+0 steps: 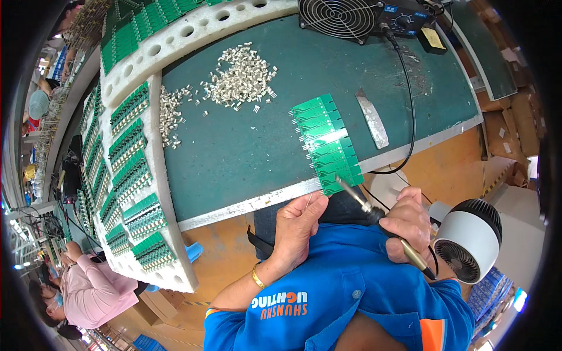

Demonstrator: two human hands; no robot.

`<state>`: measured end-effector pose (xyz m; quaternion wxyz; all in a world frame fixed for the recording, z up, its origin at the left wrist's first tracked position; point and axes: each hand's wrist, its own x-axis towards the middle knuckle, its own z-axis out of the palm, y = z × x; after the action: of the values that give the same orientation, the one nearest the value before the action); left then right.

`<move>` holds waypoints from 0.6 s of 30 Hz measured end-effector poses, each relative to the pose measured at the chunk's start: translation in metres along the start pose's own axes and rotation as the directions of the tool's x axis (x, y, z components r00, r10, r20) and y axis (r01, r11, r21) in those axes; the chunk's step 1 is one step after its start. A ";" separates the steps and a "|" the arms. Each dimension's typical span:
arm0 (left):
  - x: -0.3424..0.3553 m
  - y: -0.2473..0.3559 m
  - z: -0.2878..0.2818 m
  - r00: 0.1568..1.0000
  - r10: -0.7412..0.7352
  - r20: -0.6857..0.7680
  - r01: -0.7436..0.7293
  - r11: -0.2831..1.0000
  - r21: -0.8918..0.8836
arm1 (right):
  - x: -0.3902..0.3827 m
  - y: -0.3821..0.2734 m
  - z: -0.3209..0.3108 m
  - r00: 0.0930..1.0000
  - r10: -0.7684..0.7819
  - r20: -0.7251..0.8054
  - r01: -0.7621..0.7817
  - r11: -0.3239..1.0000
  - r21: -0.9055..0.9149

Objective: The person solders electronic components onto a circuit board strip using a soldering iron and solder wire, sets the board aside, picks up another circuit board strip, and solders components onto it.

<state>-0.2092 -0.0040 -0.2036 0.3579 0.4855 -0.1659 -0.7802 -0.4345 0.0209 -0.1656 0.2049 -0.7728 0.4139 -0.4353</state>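
My right hand point(407, 225) is wrapped round a soldering iron point(366, 207), whose tip points up and left over the near end of a green circuit board panel point(325, 143). The panel lies at the table's front edge, with short pins sticking out along its left side. Whether the tip touches it, I cannot tell. Just below that end, my left hand point(298, 225) pinches a thin wire point(309, 202) that looks like solder, between thumb and forefinger.
Small white connectors point(240, 79) lie heaped beyond the panel. Foam holders point(172, 234) with boards stand left. A metal strip point(372, 120) lies right of the panel. A caged fan point(339, 17), control box point(404, 22) and corded sponge holder point(433, 42) sit behind. A white fan point(471, 240) stands right.
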 end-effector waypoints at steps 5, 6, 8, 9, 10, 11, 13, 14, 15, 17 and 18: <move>-0.001 0.001 0.002 1.000 0.014 -0.024 -0.013 0.999 0.048 | 0.014 0.020 0.014 0.999 -0.049 0.016 0.050 0.997 -0.061; -0.001 0.002 0.002 1.000 0.006 -0.023 -0.004 0.999 0.053 | 0.019 0.024 0.019 0.998 -0.068 -0.008 0.067 0.993 -0.096; -0.003 0.004 0.003 1.000 0.007 -0.017 -0.006 0.998 0.066 | 0.026 0.031 0.029 0.994 -0.103 -0.043 0.095 0.984 -0.150; -0.004 0.005 0.004 0.999 -0.017 -0.027 0.019 0.995 0.097 | 0.028 0.034 0.032 0.994 -0.099 -0.043 0.091 0.985 -0.146; -0.004 0.006 0.005 1.000 0.009 -0.013 -0.008 0.997 0.077 | 0.031 0.037 0.034 0.991 -0.129 -0.022 0.124 0.977 -0.176; -0.005 0.007 0.007 1.000 0.024 -0.004 -0.024 0.996 0.088 | 0.033 0.040 0.036 0.987 -0.160 0.002 0.157 0.966 -0.206; -0.006 0.008 0.010 0.999 0.040 0.003 -0.040 0.994 0.099 | 0.034 0.044 0.035 0.985 -0.168 0.049 0.174 0.962 -0.211; -0.007 0.008 0.011 0.998 0.060 0.008 -0.061 0.991 0.121 | 0.034 0.046 0.036 0.982 -0.180 0.064 0.189 0.958 -0.217; -0.008 0.008 0.013 0.995 0.098 0.026 -0.101 0.983 0.155 | 0.033 0.048 0.036 0.978 -0.199 0.069 0.210 0.952 -0.223; -0.007 0.010 0.011 0.995 0.099 0.028 -0.103 0.973 0.205 | 0.030 0.049 0.039 0.982 -0.185 0.043 0.190 0.955 -0.228; -0.006 0.011 0.011 0.996 0.091 0.020 -0.093 0.950 0.299 | 0.029 0.050 0.041 0.981 -0.192 0.000 0.187 0.954 -0.235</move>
<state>-0.2127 -0.0079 -0.1880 0.3157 0.5234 -0.3060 -0.7299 -0.4156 -0.0332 -0.2070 0.0650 -0.8225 0.3887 -0.4101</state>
